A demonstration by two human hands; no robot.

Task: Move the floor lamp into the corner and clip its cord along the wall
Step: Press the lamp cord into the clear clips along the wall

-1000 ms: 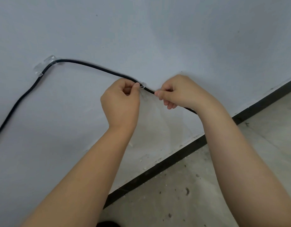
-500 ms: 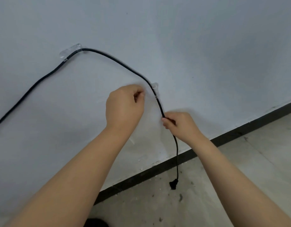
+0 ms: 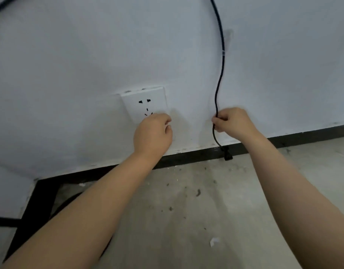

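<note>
A black cord [image 3: 220,70] hangs down the white wall from the top edge. A clear clip [image 3: 226,43] holds it high on the wall. My right hand [image 3: 233,122] is pinched on the cord low down. Below that hand the cord curves to its black plug [image 3: 226,153], which dangles in front of the dark baseboard. My left hand [image 3: 152,133] is a loose fist with nothing in it, resting just below a white wall socket [image 3: 146,103]. The lamp itself is out of view.
A dark baseboard [image 3: 186,157] runs along the foot of the wall and turns a corner at the lower left. The grey concrete floor [image 3: 186,210] carries bits of debris. Another stretch of black cord [image 3: 0,5] crosses the top left corner.
The view has dropped toward the floor, bringing the socket into sight. My right hand slid down the cord toward the plug. My left hand left the clip and moved down to the socket.
</note>
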